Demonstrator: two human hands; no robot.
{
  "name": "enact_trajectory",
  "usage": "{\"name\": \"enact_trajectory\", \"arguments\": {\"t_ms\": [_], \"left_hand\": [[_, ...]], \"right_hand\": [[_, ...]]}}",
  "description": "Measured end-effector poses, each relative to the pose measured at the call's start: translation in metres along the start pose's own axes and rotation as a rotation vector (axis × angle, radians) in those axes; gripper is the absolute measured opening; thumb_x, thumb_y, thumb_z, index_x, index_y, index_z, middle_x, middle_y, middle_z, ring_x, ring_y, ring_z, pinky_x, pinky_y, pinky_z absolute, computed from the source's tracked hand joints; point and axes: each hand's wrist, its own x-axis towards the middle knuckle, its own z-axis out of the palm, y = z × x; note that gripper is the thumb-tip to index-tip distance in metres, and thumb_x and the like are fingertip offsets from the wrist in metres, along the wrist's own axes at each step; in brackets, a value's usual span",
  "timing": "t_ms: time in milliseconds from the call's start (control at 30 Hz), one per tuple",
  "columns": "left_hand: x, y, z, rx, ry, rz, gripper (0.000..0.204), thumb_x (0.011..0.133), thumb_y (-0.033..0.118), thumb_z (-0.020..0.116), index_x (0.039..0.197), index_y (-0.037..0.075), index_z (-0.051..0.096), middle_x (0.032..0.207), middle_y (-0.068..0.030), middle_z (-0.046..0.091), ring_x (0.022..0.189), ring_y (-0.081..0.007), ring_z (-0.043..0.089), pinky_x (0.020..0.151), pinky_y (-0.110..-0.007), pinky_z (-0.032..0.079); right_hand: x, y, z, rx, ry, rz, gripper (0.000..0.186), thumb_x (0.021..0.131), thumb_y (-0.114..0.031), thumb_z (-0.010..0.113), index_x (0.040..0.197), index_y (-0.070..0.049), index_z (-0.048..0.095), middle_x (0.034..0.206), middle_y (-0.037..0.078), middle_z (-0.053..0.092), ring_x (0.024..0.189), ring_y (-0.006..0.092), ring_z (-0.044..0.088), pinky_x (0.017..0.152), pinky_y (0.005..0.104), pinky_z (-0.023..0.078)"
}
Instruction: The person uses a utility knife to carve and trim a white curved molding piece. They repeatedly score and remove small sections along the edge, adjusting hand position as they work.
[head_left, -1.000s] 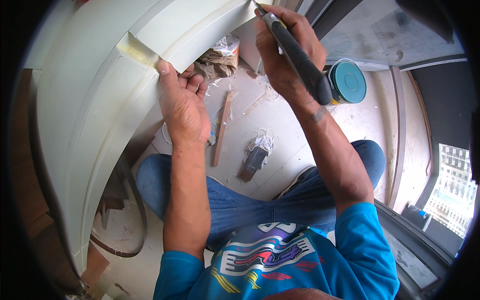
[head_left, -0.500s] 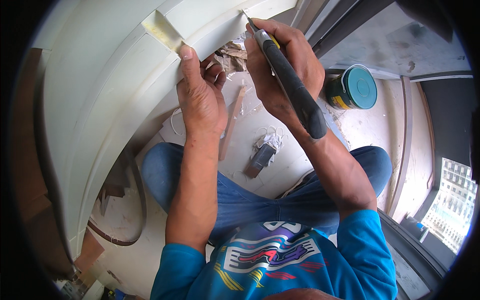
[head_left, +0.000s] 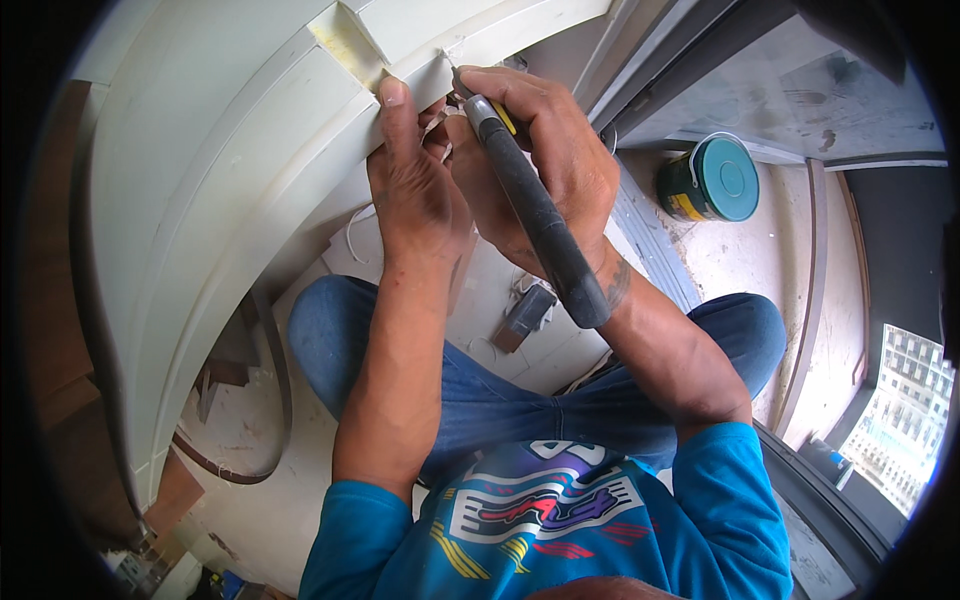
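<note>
A white curved panel (head_left: pixel 235 200) with stepped moulding fills the upper left. My left hand (head_left: pixel 415 200) grips its lower edge, thumb laid on the face beside a pale yellowish notch (head_left: pixel 347 42) and fingers curled underneath, partly hidden. In my right hand (head_left: pixel 565 165) is what looks like a utility knife (head_left: pixel 545 230), with a long black handle, a silver collar and a yellow part at its side. Its thin tip meets the moulding right of the notch, where a small white shaving or crumb shows. The right fingers wrap the front of the handle, close to my left fingers.
A green lidded bucket (head_left: pixel 728 180) stands at the right, near a glass panel. Between my jean-clad knees, a dark block (head_left: pixel 525 318) lies on the pale floor. A bent brown strip (head_left: pixel 285 400) hangs at the left, and a long wooden strip (head_left: pixel 808 270) runs along the right.
My right hand and the knife have moved left and down along the moulding, nearer the notch. The panel and my left hand appear shifted slightly right in view; the left grip stays on the edge.
</note>
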Motion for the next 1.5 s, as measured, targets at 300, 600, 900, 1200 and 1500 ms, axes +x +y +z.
{"name": "enact_trajectory", "arguments": {"t_ms": [300,600,900,1200,1500], "left_hand": [[-0.011,0.009,0.01,0.103,-0.02,0.058,0.07,0.104,0.071,0.062,0.115,0.003,0.071,0.101,-0.0049,0.069,0.092,-0.015,0.069,0.086,-0.031,0.057],[-0.009,0.009,0.011,0.082,0.001,0.061,0.071,0.101,0.07,0.068,0.12,0.002,0.07,0.107,-0.0042,0.067,0.096,-0.0137,0.064,0.09,-0.031,0.054],[-0.007,0.011,0.013,0.055,0.023,0.024,0.069,0.102,0.068,0.067,0.141,0.013,0.057,0.115,-0.0002,0.055,0.097,-0.0137,0.047,0.093,-0.035,0.045],[-0.009,0.011,0.019,0.029,0.07,0.023,0.064,0.104,0.066,0.066,0.14,0.015,0.053,0.12,-0.0014,0.05,0.1,-0.0131,0.046,0.096,-0.036,0.045],[-0.004,0.011,0.013,0.062,0.035,0.035,0.076,0.101,0.069,0.068,0.145,0.009,0.051,0.118,-0.0017,0.051,0.1,-0.0144,0.047,0.101,-0.039,0.043]], "right_hand": [[-0.006,-0.008,0.009,0.034,0.003,0.005,0.036,0.086,-0.003,0.087,0.12,-0.004,0.077,0.113,0.014,0.08,0.098,0.0236,0.08,0.083,0.0317,0.064],[-0.008,-0.015,0.007,0.057,-0.058,-0.035,0.034,0.09,-0.003,0.078,0.123,-0.001,0.071,0.116,0.016,0.076,0.105,0.0338,0.075,0.094,0.0387,0.061],[0.03,0.028,-0.032,-0.214,0.156,0.025,0.023,0.091,-0.009,0.083,0.111,-0.002,0.074,0.096,0.012,0.076,0.076,0.0246,0.075,0.071,0.0341,0.061],[0.047,0.071,-0.085,-0.315,0.158,-0.067,0.02,0.094,-0.012,0.083,0.111,-0.002,0.078,0.095,0.013,0.079,0.08,0.0213,0.078,0.075,0.0323,0.062],[0.044,0.063,-0.083,0.374,0.109,0.569,0.032,0.101,-0.01,0.075,0.125,0.01,0.069,0.106,0.02,0.078,0.094,0.0285,0.082,0.083,0.0366,0.067]]}}
